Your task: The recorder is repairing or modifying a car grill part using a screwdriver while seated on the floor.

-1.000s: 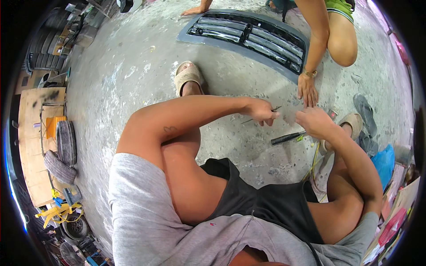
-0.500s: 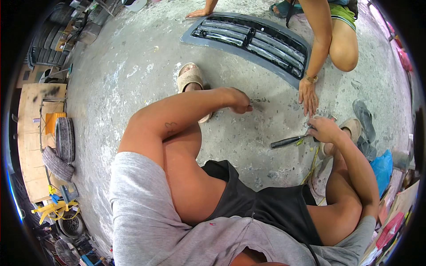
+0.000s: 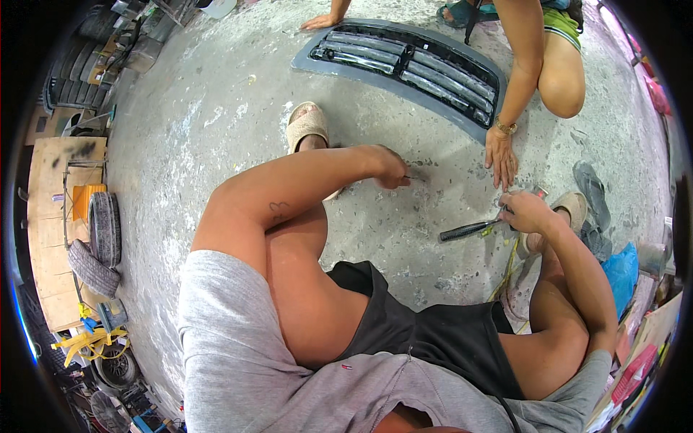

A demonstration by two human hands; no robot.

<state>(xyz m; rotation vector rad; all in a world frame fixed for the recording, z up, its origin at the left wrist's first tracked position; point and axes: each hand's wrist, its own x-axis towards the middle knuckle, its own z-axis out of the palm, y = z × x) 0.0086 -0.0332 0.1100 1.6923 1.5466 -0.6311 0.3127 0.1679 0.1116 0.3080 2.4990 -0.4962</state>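
Observation:
My left hand (image 3: 392, 167) is closed over the concrete floor, in front of my left sandal. A thin dark tip pokes out past its fingers, blurred and too small to name. My right hand (image 3: 527, 211) grips what looks like a hammer (image 3: 468, 231), by the shaft close to its head. Its black handle points left, and the head is mostly hidden behind my fingers. Beyond my hands lies a grey-framed black grille panel (image 3: 404, 61) with slats. A co-worker's hand (image 3: 501, 156) rests flat on the floor at the panel's right corner, its fingertips near my right hand.
A co-worker's other hand (image 3: 321, 22) is at the panel's left end. Dark slippers (image 3: 593, 195) and a blue plastic bag (image 3: 621, 278) lie at right. A yellowish cord (image 3: 509, 270) runs beside my right leg. Tyres (image 3: 105, 229) and boards line the left side.
My left hand has turned slightly, and the thin dark tip now shows beyond its fingers. My right hand, the hammer and the grille panel hold nearly the same place.

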